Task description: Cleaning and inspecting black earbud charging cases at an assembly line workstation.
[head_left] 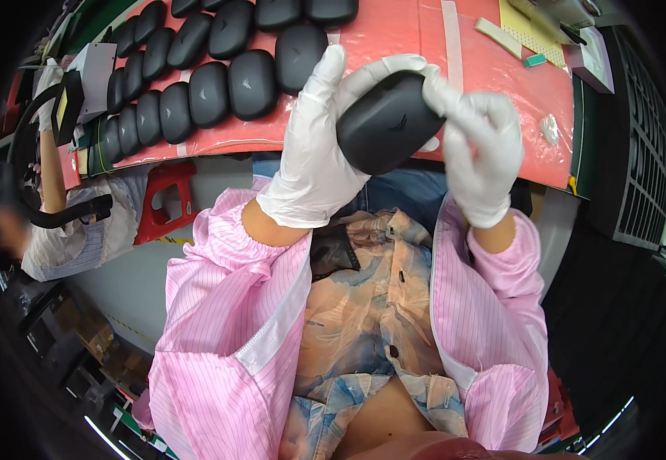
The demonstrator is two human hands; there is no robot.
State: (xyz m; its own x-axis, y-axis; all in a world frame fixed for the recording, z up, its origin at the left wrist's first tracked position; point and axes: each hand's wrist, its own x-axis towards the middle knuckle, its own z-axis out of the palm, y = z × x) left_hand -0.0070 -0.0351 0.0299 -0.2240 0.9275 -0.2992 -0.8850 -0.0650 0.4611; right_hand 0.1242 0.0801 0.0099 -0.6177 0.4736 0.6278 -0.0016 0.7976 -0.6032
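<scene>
A smooth black oval case [389, 126] with a small winged emblem lies tilted in my white-gloved left hand [310, 146]. The left fingers wrap its far side and the palm supports it from the left. My right hand [486, 146], also gloved in white, has its fingertips at the case's right end. Its fingers are curled and slightly blurred; whether something small is between them is hidden. Left of my hands, several matching black cases [253, 84] lie in rows on the pink table mat [394, 31].
A red stool [168, 201] stands left below the table edge. At the far left is another person's arm [53, 169], near a grey box [93, 80] and a black curved tube [64, 218]. At the back right lie a yellow sheet [531, 31] and a small green block [534, 60].
</scene>
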